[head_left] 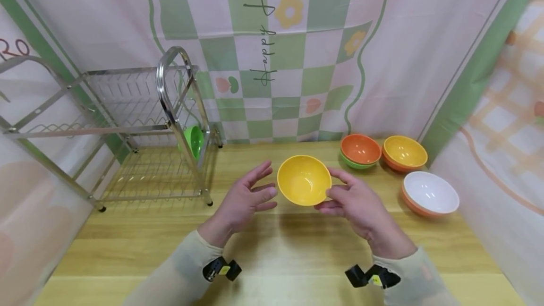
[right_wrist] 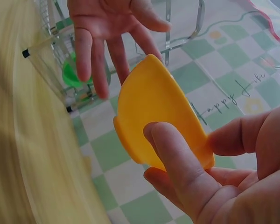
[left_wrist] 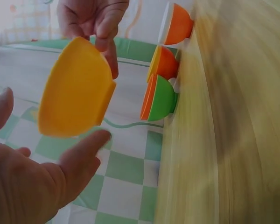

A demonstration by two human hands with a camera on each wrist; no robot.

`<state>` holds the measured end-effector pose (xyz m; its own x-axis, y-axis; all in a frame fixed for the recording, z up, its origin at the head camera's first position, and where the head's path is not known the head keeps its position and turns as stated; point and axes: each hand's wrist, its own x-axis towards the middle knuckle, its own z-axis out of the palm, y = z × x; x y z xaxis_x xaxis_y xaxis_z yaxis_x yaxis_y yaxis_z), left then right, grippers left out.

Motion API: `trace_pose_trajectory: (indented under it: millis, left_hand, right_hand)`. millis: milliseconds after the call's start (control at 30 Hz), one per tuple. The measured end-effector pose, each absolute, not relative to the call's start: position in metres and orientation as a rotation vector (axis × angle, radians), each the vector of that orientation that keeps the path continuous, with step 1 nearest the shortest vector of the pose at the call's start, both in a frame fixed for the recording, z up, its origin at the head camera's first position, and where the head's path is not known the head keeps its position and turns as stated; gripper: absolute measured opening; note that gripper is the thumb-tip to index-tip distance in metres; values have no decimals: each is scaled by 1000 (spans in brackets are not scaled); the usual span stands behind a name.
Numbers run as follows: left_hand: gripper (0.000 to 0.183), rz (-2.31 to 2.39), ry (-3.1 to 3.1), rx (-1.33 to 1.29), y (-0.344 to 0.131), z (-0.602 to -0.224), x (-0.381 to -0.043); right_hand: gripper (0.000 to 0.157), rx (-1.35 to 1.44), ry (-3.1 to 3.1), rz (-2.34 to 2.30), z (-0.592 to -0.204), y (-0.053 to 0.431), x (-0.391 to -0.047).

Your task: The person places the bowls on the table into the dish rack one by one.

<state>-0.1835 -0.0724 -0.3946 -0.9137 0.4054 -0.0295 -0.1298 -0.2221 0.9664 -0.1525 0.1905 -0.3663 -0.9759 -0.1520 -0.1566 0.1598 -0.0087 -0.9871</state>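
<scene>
One glossy, round yellow bowl [head_left: 303, 181] points mouth upward, foot downward; the right hand [head_left: 357, 204] pinches its side; the left hand [head_left: 244, 197], fingers extended, stands beside it.

Fingers [head_left: 342, 176] of the right hand [head_left: 361, 205] hold a yellow bowl [head_left: 303, 180] beside the left hand [head_left: 243, 199].

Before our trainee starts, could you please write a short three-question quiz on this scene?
1. Which hand grips the raised yellow bowl?
2. True or false: the green bowl sits lower than the upper tier of the metal rack.
3. The nearest bowl on the right side of the table is which colour inside? A) orange B) white C) green

Key: 1. The right hand. 2. True. 3. B.
</scene>
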Motion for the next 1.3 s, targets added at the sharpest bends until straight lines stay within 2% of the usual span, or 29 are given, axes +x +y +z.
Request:
trace_pose_trajectory:
  millis: [467, 1300]
  left_hand:
    - [74, 2230, 1615, 419, -71, -400, -182]
    - [66, 2305, 1550, 415, -64, -406, -180]
  right_hand:
    - [59, 12, 1949, -2086, -368, 177, -150]
    - [56, 24, 1820, -2140, -368, 179, -147]
